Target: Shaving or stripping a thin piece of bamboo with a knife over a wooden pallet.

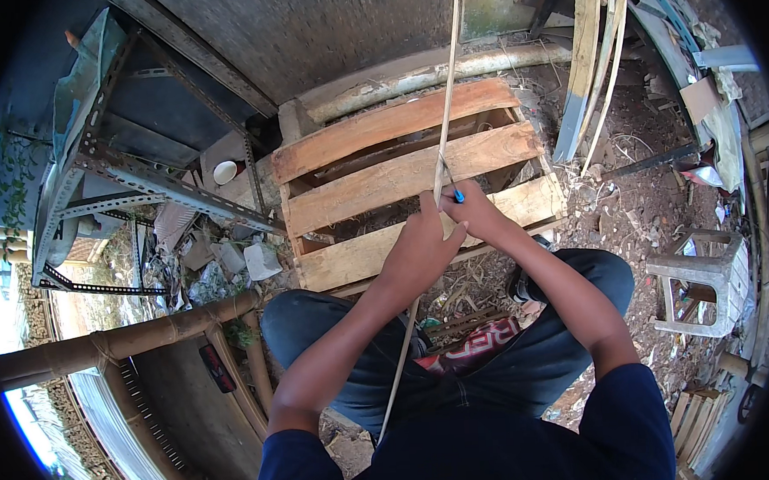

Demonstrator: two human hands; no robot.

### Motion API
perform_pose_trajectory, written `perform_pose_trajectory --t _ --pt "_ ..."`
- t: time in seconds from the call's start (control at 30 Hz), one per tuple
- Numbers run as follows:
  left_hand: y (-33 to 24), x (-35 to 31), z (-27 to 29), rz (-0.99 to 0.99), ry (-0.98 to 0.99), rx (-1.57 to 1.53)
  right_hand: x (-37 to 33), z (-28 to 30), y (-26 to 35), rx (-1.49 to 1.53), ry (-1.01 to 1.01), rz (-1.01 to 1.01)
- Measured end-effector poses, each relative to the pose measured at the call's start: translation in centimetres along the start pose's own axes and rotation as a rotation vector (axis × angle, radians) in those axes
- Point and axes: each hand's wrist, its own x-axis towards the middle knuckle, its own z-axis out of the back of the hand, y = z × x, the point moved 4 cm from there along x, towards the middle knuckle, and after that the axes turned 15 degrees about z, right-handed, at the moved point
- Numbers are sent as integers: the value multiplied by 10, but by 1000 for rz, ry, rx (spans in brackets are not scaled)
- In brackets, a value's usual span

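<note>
A long, thin bamboo strip (447,89) runs from beyond the slatted wooden crate (360,185) back toward my lap, passing under my left forearm. My left hand (421,245) is closed around the strip over the crate's near slats. Close beside it, my right hand (473,213) grips a small knife (460,196) with a blue handle. The thin, dark blade seems to lie against the strip just ahead of my fingers; its exact contact is too small to make out.
A slotted metal frame (164,186) stands at the left, above a bamboo pole (129,340). On the right are a pale plastic stool (704,284) and long wooden strips (586,64). Between my knees lies a red printed bag (481,346). A white cup (225,172) is far left.
</note>
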Motion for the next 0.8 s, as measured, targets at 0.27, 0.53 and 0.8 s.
perform_pose_trajectory --t 0.27,0.53,0.8 --pt "1 1 -1 -2 -5 10 1 0 0 -22 4 17" --pt "-1 0 -1 2 3 18 1 1 2 -15 5 10" --pt "0 -1 -1 -20 -1 7 0 -1 2 -9 12 -22"
